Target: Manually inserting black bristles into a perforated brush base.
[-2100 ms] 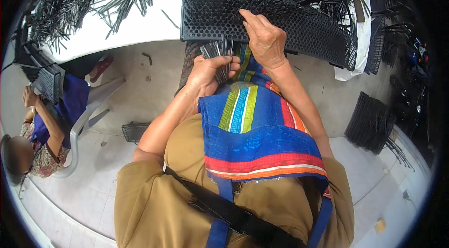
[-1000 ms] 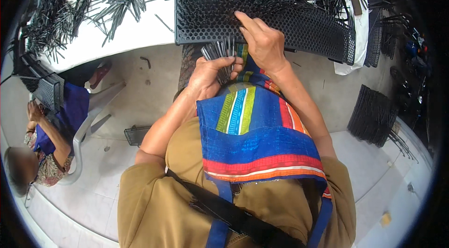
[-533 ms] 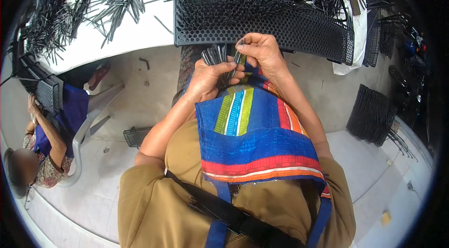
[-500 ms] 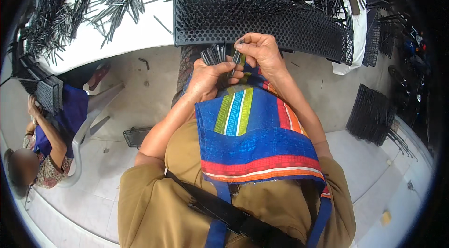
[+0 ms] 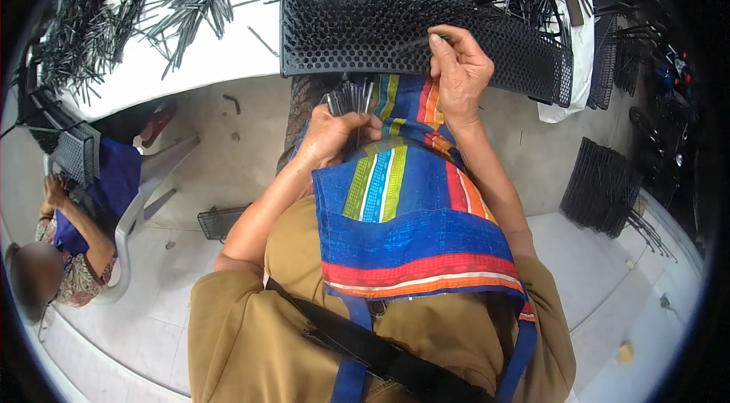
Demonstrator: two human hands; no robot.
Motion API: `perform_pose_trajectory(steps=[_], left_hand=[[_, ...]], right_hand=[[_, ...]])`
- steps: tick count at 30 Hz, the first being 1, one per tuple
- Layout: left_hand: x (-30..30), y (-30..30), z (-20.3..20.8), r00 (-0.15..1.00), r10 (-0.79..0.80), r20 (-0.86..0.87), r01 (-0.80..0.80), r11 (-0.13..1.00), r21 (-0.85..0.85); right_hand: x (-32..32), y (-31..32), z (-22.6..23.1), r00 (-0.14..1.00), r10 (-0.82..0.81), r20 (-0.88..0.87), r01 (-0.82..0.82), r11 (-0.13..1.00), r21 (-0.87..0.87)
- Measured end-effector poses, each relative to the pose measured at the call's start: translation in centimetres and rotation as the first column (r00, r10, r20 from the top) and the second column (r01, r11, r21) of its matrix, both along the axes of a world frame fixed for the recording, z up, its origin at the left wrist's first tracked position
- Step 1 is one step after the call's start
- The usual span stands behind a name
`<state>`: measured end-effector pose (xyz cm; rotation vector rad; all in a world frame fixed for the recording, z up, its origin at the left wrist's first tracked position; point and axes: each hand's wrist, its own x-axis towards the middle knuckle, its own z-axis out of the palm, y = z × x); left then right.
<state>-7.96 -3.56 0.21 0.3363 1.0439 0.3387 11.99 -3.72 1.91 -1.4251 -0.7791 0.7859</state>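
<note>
In front of me lies a long black perforated tray (image 5: 502,61), its far and left holes filled with upright black sticks. My left hand (image 5: 332,131) is wrapped round a bundle of thin dark sticks (image 5: 351,99), held upright below the tray's near edge. Over the tray's middle, my right hand (image 5: 461,72) pinches a single thin dark stick (image 5: 413,46) between thumb and fingertips. That stick is slightly blurred and points left over the holes; whether its tip touches the tray I cannot tell.
Loose black sticks (image 5: 194,4) are heaped on the white-covered table (image 5: 220,49). Black racks (image 5: 601,186) stand on the floor at right. At left, another person (image 5: 87,232) sits on a pale chair (image 5: 125,251), hands by a grey perforated block (image 5: 74,153).
My right hand has moved away from the bundle, up and to the right over the tray, carrying one stick. My left hand stays low with the bundle.
</note>
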Motion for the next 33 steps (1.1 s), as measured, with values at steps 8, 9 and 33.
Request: perform_pose_trajectory(steps=[8,9,33], left_hand=[[-0.1,-0.2,0.4,0.994,0.076,0.083,-0.087,0.988,0.128],[-0.3,-0.1,0.1,0.993,0.079,0.082,-0.089,0.988,0.127],[-0.2,0.7,0.1,0.982,0.186,-0.012,-0.185,0.982,0.040]], right_hand=[[0.6,1.7,-1.3,0.918,0.071,0.390,-0.119,0.988,0.102],[0.5,1.6,-0.9,0.934,0.093,0.344,-0.128,0.988,0.081],[0.0,2.2,0.8,0.752,0.137,0.644,-0.175,0.985,-0.005]])
